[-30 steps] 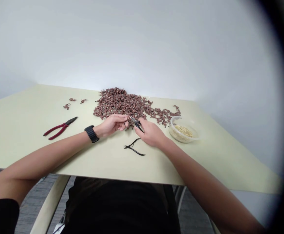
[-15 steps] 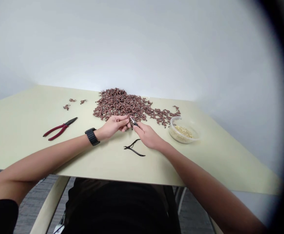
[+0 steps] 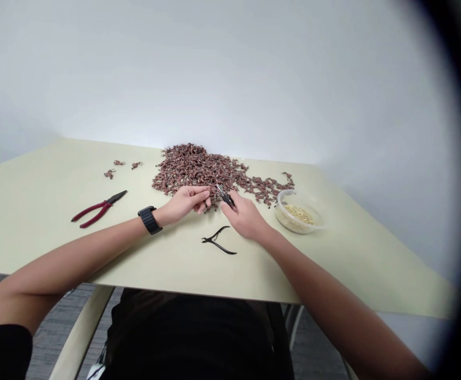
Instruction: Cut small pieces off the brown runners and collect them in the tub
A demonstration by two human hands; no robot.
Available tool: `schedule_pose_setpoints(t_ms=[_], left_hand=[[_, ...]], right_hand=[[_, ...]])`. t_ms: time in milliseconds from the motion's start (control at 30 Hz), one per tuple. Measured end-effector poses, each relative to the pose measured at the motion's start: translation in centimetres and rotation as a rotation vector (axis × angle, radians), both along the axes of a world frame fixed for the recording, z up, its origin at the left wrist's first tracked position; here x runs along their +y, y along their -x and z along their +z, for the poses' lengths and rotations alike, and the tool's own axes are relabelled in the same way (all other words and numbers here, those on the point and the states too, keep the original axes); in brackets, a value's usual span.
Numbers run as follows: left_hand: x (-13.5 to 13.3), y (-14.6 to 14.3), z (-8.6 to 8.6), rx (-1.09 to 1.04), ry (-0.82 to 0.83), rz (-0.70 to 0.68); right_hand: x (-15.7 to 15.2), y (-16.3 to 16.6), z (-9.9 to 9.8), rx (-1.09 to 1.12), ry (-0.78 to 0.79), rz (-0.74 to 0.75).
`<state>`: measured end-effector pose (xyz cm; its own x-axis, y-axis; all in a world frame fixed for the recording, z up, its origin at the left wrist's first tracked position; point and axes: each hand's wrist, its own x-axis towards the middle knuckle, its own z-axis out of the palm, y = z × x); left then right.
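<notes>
My left hand (image 3: 181, 206), with a black watch on its wrist, is pinched at the fingertips in front of a heap of small reddish-brown pieces (image 3: 198, 168). One such piece seems to be between the thumb and forefinger, mostly hidden. Black-handled pliers (image 3: 227, 197) with slim silver jaws are gripped in my right hand (image 3: 246, 216). Their jaws point up and left, close to the left fingertips but a little apart from them. Below the hands, black cuticle nippers (image 3: 215, 242) lie on the table with their handles spread.
Red-handled pliers (image 3: 99, 209) lie to the left on the pale table (image 3: 162, 264). Beyond them are a few loose brown pieces (image 3: 110, 173). A clear plastic tub (image 3: 289, 226) holding small gold-coloured bits stands at the right. A white wall (image 3: 230, 79) rises behind the table.
The pliers in my right hand have drawn back slightly to the right, away from the left fingertips, and more of their handle shows. My left hand stays nearly in place, still pinched.
</notes>
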<state>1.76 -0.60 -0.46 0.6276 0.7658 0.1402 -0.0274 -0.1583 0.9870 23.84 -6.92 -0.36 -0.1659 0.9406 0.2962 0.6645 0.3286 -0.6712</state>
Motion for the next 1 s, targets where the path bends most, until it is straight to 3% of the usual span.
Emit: schedule_pose_setpoints(t_ms=[167, 567, 667, 800, 1000], left_hand=[[-0.1, 0.0, 0.0, -0.196, 0.324, -0.068], [-0.2, 0.1, 0.7, -0.211, 0.359, -0.097], [-0.6, -0.2, 0.5, -0.161, 0.222, -0.08], [-1.5, -0.6, 0.2, -0.011, -0.129, 0.034], [-1.2, 0.1, -0.7, 0.231, -0.578, 0.259]], right_hand=[[0.0, -0.5, -0.2, -0.287, -0.138, 0.016], [-0.1, -0.9, -0.1, -0.331, -0.089, 0.037], [-0.4, -0.2, -0.1, -0.211, -0.011, 0.048], [-0.8, 1.2, -0.3, 0.154, 0.147, 0.095], [-0.9, 2.1, 0.9, 0.734, 0.811, 0.25]])
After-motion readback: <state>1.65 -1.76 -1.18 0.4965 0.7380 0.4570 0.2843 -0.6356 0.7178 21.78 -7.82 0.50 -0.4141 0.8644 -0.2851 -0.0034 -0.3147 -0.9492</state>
